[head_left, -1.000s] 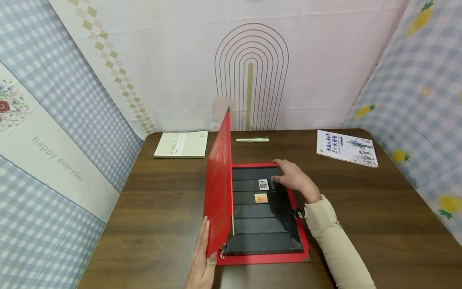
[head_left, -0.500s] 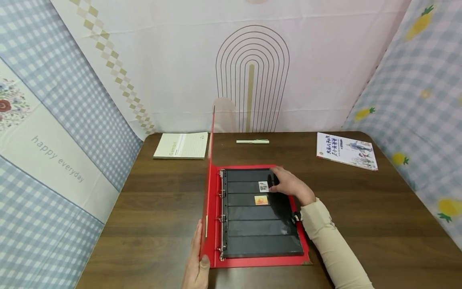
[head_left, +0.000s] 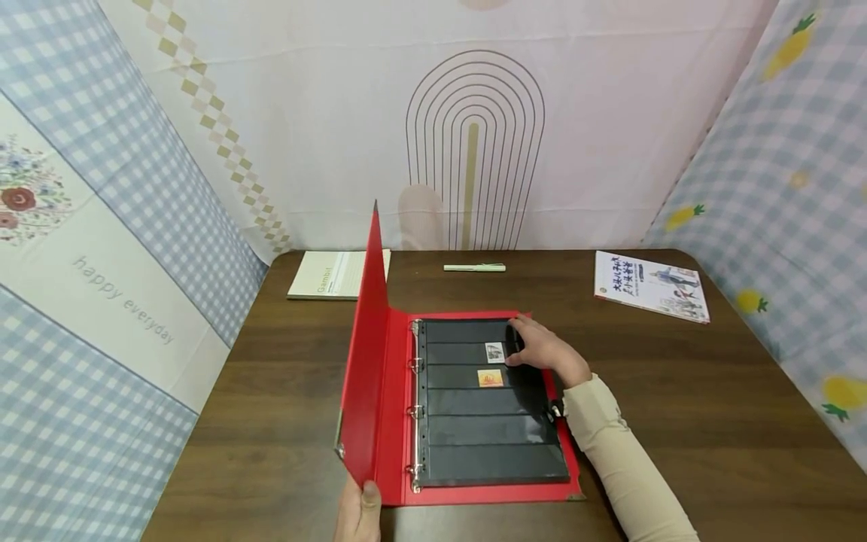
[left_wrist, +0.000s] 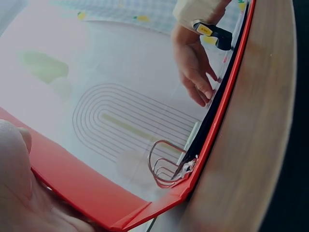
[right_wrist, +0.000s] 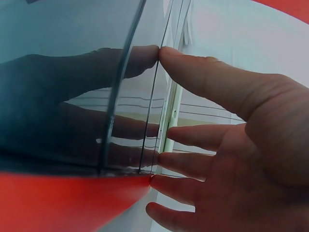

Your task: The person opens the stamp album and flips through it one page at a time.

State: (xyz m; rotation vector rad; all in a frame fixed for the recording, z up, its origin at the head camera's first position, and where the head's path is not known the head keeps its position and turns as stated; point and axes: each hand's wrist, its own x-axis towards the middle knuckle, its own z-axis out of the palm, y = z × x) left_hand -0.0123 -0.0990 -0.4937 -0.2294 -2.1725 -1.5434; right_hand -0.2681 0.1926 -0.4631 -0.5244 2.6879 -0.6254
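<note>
A red ring binder (head_left: 396,406) lies on the table with its front cover standing raised on the left. My left hand (head_left: 359,516) grips the cover's lower edge, thumb on the inner side; its other fingers are hidden behind the cover. Black stock pages (head_left: 484,429) with clear strips fill the rings, and two small stamps (head_left: 491,378) sit in the upper strips. My right hand (head_left: 547,351) rests fingertips on the page's upper right, just beside the upper stamp. In the right wrist view the thumb (right_wrist: 207,77) and spread fingertips touch the glossy black surface.
At the back of the wooden table (head_left: 284,421) lie a pale notepad (head_left: 328,275), partly behind the cover, and a light green pen (head_left: 474,268). A picture book (head_left: 652,286) lies at the back right. Patterned cloths hang around the table.
My left hand has swung the cover leftward, past upright, which uncovers the rings and the page's left part. The right hand has shifted slightly left and down on the page.
</note>
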